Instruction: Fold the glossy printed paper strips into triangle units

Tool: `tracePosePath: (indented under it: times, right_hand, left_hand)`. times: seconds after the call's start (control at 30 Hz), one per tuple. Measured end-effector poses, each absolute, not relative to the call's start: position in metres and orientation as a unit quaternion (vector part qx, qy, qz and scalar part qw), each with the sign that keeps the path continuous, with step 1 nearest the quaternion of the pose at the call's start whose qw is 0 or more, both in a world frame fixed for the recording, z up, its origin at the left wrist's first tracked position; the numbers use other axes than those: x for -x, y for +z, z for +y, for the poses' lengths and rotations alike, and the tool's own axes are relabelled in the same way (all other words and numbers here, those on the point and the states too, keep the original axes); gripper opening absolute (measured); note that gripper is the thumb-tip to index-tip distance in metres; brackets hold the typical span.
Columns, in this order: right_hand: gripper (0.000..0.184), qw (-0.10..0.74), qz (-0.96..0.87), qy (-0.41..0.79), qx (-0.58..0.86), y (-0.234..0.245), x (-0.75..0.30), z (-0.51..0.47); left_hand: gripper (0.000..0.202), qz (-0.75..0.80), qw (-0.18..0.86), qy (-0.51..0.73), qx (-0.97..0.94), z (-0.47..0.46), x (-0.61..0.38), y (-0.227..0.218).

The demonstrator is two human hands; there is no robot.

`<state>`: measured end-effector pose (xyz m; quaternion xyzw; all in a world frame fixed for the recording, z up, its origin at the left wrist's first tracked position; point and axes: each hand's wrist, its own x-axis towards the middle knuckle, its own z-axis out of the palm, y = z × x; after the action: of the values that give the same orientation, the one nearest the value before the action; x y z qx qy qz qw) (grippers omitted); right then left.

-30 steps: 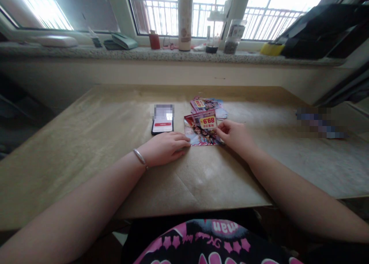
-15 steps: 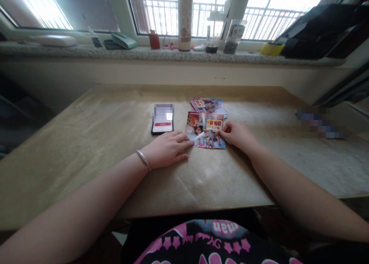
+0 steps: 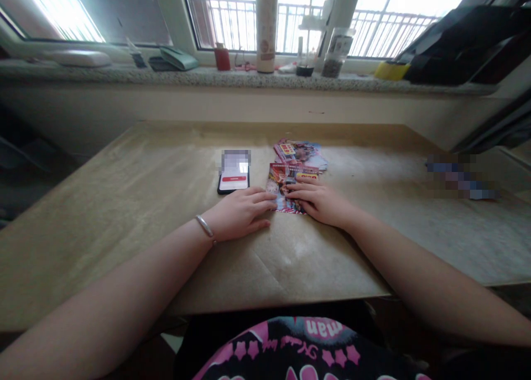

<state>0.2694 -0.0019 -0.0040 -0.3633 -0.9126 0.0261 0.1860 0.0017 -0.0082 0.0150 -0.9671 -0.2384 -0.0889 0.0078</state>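
Observation:
A colourful printed flyer point(image 3: 284, 173) lies flat on the table, with part of a yellow and red price label showing. My left hand point(image 3: 244, 212) rests palm down at its lower left, fingertips touching the edge and fingers stretched out. Across the flyer's right half lies my right hand point(image 3: 321, 201), its fingers extended flat and covering much of the print. Just beyond is a loose pile of similar flyers point(image 3: 305, 154), partly overlapped by the near one. Left of the flyers, close to my left fingers, lies a phone point(image 3: 234, 180) with its screen lit.
The table point(image 3: 166, 170) has a pale brownish cover. At its right lies a blurred-out blue item point(image 3: 462, 178). Along the window sill point(image 3: 145, 78) stand a red container point(image 3: 222, 57), a tall bottle point(image 3: 266, 31), a clear jar point(image 3: 335, 53) and a black bag point(image 3: 460, 48).
My right hand has moved left from the flyer's right edge onto its surface, its pinch now opened flat. The flyer's slightly raised sheet now lies flatter. My left hand has barely moved.

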Motion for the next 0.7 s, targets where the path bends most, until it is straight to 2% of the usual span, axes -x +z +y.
tracePosePath:
  times: [0.1, 0.27, 0.5, 0.7]
  right_hand:
    - [0.041, 0.172, -0.914, 0.049, 0.365, -0.008, -0.271, 0.000]
    - [0.045, 0.147, -0.892, 0.023, 0.427, -0.007, -0.279, 0.003]
    - [0.042, 0.145, -0.862, 0.001, 0.486, -0.011, -0.295, 0.013]
    - [0.040, 0.142, -0.880, 0.003, 0.454, -0.002, -0.294, 0.006]
  left_hand:
    - [0.037, -0.249, 0.006, -0.087, 0.965, -0.008, -0.002, 0.014]
    - [0.039, -0.252, -0.003, -0.082, 0.964, -0.008, -0.002, 0.015]
    - [0.038, -0.259, -0.012, -0.083, 0.962, -0.008, -0.001, 0.018]
    - [0.037, -0.284, 0.015, -0.058, 0.957, -0.011, -0.002, 0.024]
